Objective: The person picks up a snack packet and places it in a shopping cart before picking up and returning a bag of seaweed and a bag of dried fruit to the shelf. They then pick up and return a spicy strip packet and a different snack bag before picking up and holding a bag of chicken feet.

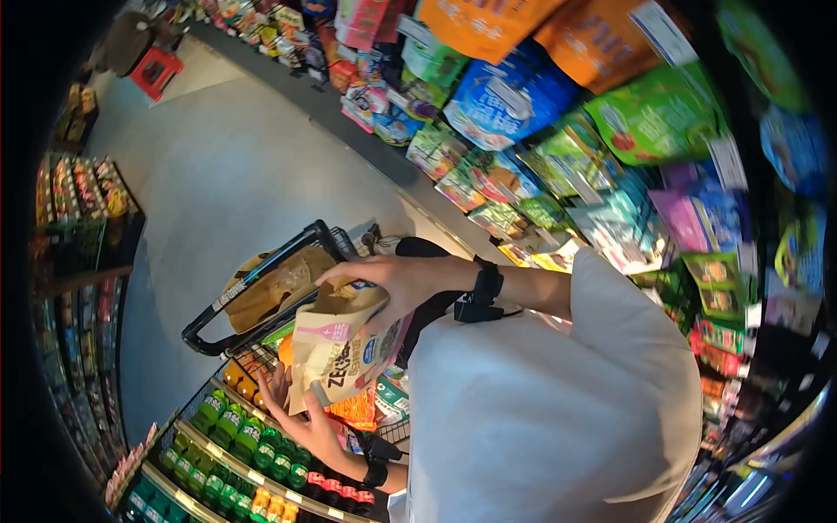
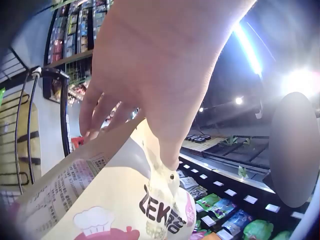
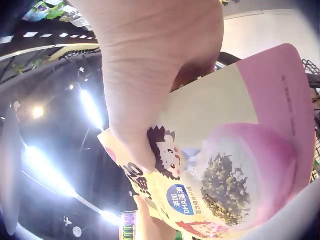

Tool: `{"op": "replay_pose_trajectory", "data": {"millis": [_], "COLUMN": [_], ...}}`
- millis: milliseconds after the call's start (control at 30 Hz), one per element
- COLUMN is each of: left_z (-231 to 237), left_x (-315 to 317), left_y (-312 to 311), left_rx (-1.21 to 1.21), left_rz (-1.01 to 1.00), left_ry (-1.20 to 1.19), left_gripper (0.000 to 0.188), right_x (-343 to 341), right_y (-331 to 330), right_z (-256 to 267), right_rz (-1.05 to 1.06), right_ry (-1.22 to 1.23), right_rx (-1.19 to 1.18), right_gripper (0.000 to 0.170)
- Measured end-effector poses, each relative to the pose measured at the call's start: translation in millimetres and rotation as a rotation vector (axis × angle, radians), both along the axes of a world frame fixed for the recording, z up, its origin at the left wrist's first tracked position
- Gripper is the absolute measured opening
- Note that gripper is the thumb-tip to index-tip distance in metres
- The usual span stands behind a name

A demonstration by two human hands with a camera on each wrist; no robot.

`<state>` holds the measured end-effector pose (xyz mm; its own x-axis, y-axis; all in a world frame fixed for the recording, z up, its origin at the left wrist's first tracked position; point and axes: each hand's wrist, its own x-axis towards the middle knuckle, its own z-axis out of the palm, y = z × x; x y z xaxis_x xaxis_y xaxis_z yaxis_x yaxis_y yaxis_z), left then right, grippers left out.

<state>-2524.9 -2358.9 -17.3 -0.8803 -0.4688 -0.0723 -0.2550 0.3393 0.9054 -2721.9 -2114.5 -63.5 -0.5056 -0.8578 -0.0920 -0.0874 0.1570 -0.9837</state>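
Centrally, though a little toward seven o'clock in the head view, a cream-and-pink pack [image 1: 344,353] is held between two bare hands over a shopping cart [image 1: 240,296]. With the pack as the clock's centre, the right hand [image 1: 397,283] is at one o'clock, grasping it, thumb on the printed front, other fingers partly hidden. The left hand [image 1: 312,436] is at seven o'clock, grasping it too: its thumb presses the front near the letters "ZEK", fingers round the far side. By the right thumb, a hedgehog [image 3: 165,152] and a bowl [image 3: 240,170] are printed. At ten o'clock lies the cart's handle, with a brown bag [image 1: 283,283] beside it. Green bottles [image 1: 227,423] line shelves at eight; bright pouches [image 1: 658,118] hang from one to two. A red stool [image 1: 157,74] is well apart at eleven. Between three and four is a pale shirt [image 1: 558,392].
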Motion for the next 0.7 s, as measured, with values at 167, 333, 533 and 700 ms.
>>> {"op": "replay_pose_trajectory", "data": {"millis": [167,333,533,700], "left_z": [-19.7,-22.1,1.1,8.3], "left_x": [20.1,10.5,-9.4,-14.1], "left_y": [11.5,16.8,91.2,169.9], "left_rx": [0.147,0.05,-0.042,-0.05], "left_rz": [-0.061,-0.341,-0.445,-0.646], "left_ry": [0.005,-0.084,0.048,0.044], "left_gripper": [0.072,0.04,0.025,0.025], "right_x": [63.5,124.9,180.2,223.0], "right_y": [43.1,106.4,176.2,242.8], "right_z": [16.3,10.5,5.7,2.3], "right_rz": [-0.213,-0.527,-0.905,-1.073], "right_ry": [-0.21,-0.231,-0.188,-0.197], "right_rx": [-0.048,-0.022,-0.059,-0.107], "right_gripper": [0.086,0.087,0.085,0.076]}}
